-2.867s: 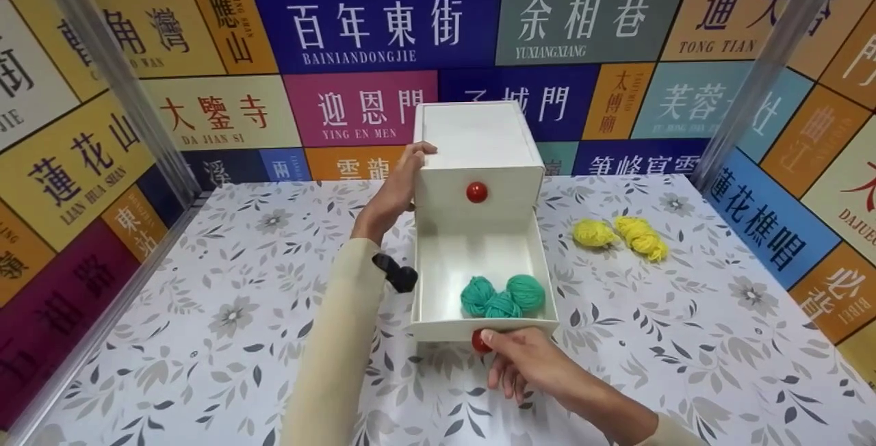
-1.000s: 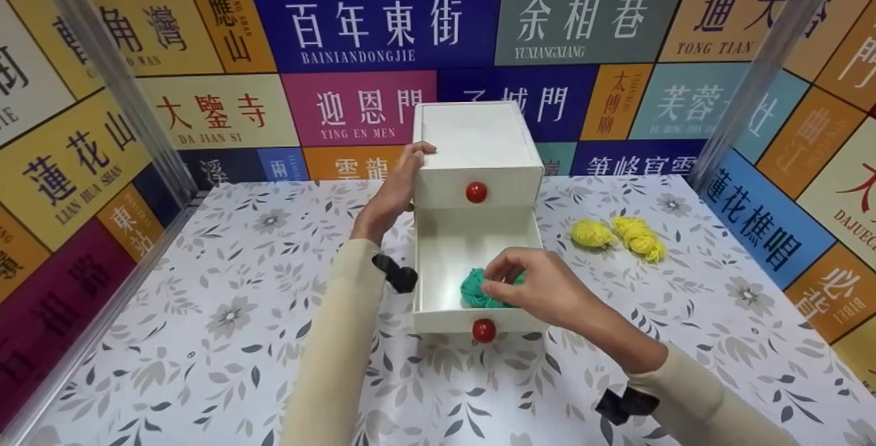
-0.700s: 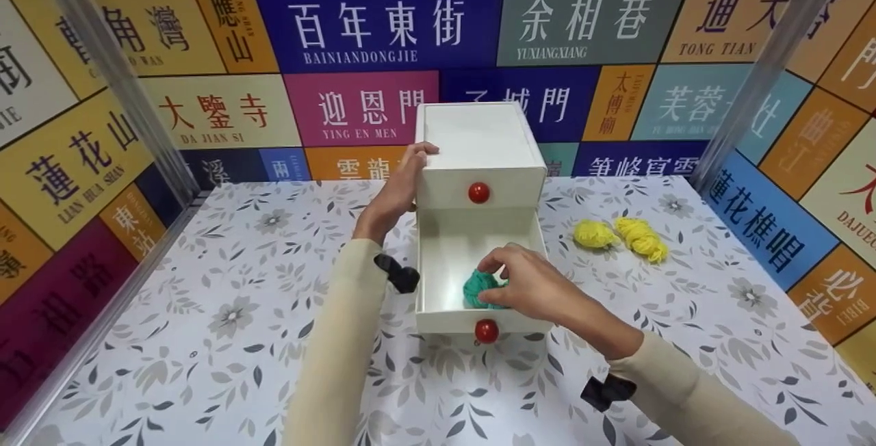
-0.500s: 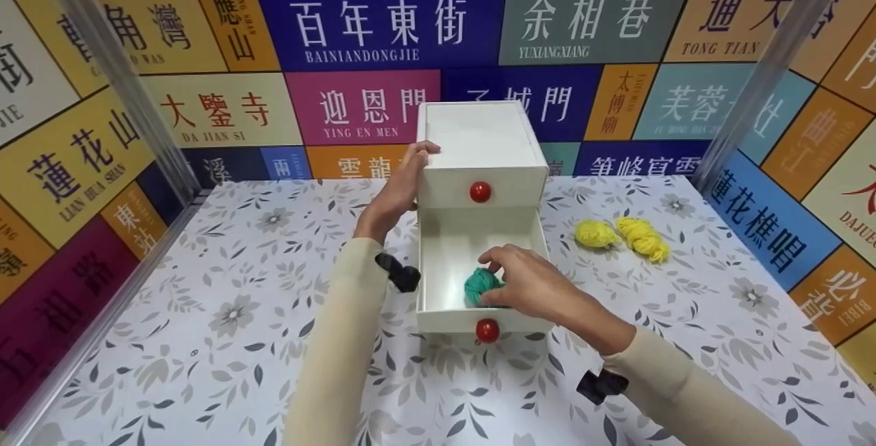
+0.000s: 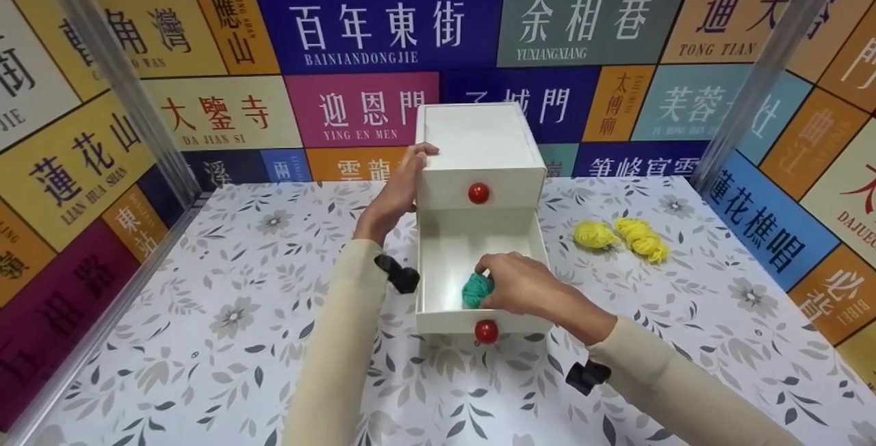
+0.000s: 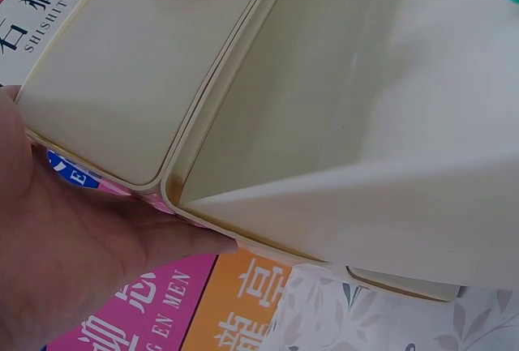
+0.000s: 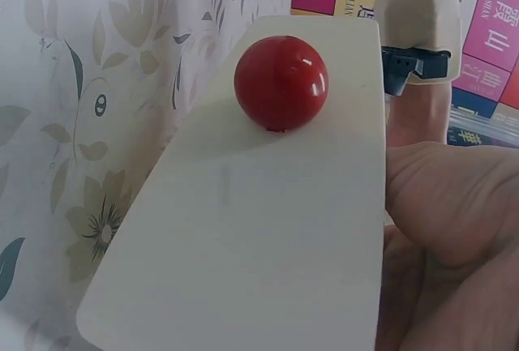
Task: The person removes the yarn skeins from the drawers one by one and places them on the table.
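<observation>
A small white two-drawer cabinet stands at the back of the table, its upper drawer pushed in. The lower drawer is pulled out toward me. My left hand holds the cabinet's left side, fingertips bent over the top edge; in the left wrist view the thumb lies along the side wall. Inside the lower drawer, near its front, my right hand grips green yarn between thumb and fingers, covering part of it. A red knob on the drawer front is untouched.
Two yellow yarn bundles, a rounder one and a longer one, lie on the table right of the cabinet. The tablecloth has a floral print. Sign-printed panels rise behind and on both sides.
My right hand has left the red knob and reached into the lower drawer, where its fingers have closed around green yarn. The drawer front sits slightly further back. My left hand stays put.
</observation>
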